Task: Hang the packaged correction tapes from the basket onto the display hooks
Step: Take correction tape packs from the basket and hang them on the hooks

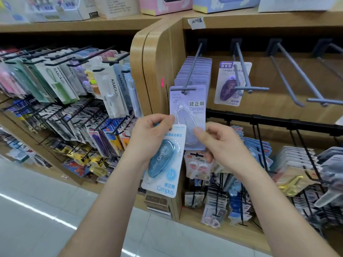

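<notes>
My left hand grips the top of a blue packaged correction tape, which hangs down from my fingers. My right hand pinches the lower edge of a lavender packaged correction tape; its top sits at the tip of the leftmost grey hook. Behind it on that hook hangs a row of several lavender packs. One purple correction tape pack hangs on the second hook. The basket is out of view.
Two more grey hooks to the right hang bare. Black wire racks below hold scissors and small packs. A wooden divider separates this bay from a left bay crowded with pen packs. White floor lies below.
</notes>
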### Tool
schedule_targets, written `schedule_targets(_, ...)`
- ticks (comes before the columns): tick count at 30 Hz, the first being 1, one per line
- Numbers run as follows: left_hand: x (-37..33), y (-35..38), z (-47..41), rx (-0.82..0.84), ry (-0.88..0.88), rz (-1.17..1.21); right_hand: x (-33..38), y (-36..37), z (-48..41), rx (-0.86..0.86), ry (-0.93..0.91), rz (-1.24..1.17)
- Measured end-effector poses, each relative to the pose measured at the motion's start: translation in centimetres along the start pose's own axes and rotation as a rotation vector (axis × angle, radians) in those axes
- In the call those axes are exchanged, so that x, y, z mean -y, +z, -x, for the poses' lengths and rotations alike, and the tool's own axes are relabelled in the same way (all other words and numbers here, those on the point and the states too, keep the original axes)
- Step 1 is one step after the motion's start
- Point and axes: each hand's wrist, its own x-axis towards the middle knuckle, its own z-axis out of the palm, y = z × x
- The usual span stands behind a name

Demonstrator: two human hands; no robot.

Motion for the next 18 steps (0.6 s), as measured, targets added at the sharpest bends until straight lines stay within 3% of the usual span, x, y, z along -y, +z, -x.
schedule_targets(2, 0.2, 0.1, -0.2, -0.001, 0.009, -0.013, -0.3, 0.0, 0.0, 0.005, -0.001, -0.011)
schedule_targets(7, 1.4, -0.4, 0.1, -0.152, 0.047, -0.118, -0.6, 1.0, -1.7, -0.210, 0.028, 0.007)
schedule_targets(11, 1.6, -0.3, 1.1, -0.123, 0.034, -0.067, -0.5, 1.6, -3.4, -0.295, 0.068, 0.054)
schedule_targets(18, 1.7, 1.5, 1.7, -0.091, 0.073, -0.026, -1.8, -0.5, -1.8, -0.236, 0.215, 0.203)
